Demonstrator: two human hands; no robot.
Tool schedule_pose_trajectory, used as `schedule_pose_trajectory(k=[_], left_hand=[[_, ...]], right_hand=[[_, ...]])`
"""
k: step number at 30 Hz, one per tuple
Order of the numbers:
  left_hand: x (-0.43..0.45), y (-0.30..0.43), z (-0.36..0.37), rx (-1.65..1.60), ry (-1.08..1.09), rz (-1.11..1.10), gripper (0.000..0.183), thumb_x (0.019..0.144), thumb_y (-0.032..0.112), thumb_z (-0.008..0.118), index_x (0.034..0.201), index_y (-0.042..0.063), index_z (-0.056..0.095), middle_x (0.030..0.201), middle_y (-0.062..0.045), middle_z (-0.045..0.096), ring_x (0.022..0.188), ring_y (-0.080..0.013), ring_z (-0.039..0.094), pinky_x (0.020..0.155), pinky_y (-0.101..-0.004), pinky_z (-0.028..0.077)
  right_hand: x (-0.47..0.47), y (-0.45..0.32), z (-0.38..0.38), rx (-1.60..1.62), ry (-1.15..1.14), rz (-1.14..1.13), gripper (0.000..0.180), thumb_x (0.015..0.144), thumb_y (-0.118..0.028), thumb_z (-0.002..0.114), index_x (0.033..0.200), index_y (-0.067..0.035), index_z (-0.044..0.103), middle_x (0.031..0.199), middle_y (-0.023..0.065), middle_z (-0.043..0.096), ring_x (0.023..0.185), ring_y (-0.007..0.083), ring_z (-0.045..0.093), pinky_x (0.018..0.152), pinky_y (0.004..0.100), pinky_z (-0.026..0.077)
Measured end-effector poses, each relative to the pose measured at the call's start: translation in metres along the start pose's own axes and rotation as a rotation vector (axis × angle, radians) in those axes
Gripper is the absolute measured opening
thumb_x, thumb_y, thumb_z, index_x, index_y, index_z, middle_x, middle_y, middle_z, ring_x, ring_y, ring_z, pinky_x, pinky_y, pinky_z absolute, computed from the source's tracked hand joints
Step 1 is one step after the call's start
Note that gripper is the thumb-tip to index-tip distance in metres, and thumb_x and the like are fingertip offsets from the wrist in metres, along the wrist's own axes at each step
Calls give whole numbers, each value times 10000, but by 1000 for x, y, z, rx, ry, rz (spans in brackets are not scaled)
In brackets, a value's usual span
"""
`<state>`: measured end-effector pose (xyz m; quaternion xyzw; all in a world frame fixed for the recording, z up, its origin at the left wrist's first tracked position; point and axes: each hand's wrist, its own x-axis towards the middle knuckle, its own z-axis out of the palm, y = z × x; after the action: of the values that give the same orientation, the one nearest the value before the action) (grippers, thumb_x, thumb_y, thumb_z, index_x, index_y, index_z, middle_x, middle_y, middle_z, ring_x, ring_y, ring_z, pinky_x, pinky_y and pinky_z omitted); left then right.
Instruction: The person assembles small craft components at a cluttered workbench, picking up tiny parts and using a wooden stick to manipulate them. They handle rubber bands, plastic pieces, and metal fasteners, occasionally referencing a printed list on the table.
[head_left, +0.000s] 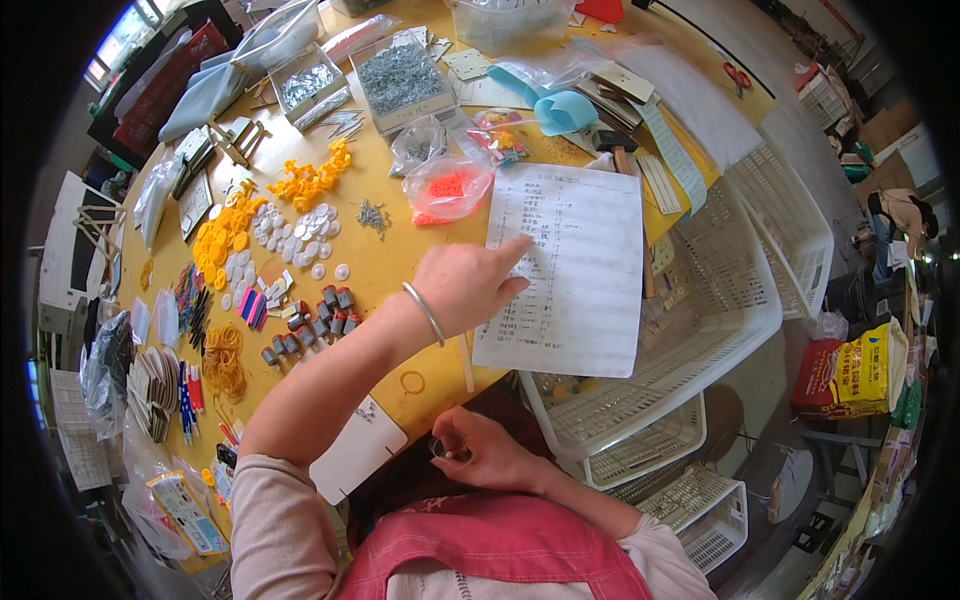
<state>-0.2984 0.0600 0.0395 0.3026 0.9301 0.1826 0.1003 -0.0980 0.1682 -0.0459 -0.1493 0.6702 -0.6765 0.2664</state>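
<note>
My left hand (469, 277), with a metal bangle on the wrist, reaches across to a handwritten paper list (577, 300). Its index finger is extended onto the lines of writing and the thumb is apart; it holds nothing. Low before my body, my right hand (487, 454) curls around a small clear container or bag (450, 448) with small pieces inside; its exact kind is unclear. Left of the sheet lie small grey motors (322, 319), white plastic discs (300, 236) and yellow plastic wheels (221, 240). A bag of orange pieces (448, 187) lies just above my left hand.
Boxes of metal screws (397, 75) stand farther back. A hammer (619, 150) lies beyond the sheet. Rubber bands (223, 360) and a white board (360, 450) are at left. White plastic baskets (739, 300) stand at right, under the sheet's edge. Another person (896, 217) bends far right.
</note>
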Motion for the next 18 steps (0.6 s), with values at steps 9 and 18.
schedule_pose_trajectory(k=[9,18], left_hand=[[-3,13,7,30,-21,18,505,1002,340,672,1456,144,568,774,-164,721,741,-380,724,625,-513,534],[-5,11,15,33,9,35,519,1001,326,678,1467,145,540,746,-152,717,717,-384,718,612,-519,524]], right_hand=[[1,-5,0,-37,18,-22,368,867,-75,816,1112,-41,542,843,86,565,753,199,600,663,348,544],[1,-9,0,-46,25,-32,370,861,-58,820,1107,-41,544,847,86,565,739,199,601,658,343,548]])
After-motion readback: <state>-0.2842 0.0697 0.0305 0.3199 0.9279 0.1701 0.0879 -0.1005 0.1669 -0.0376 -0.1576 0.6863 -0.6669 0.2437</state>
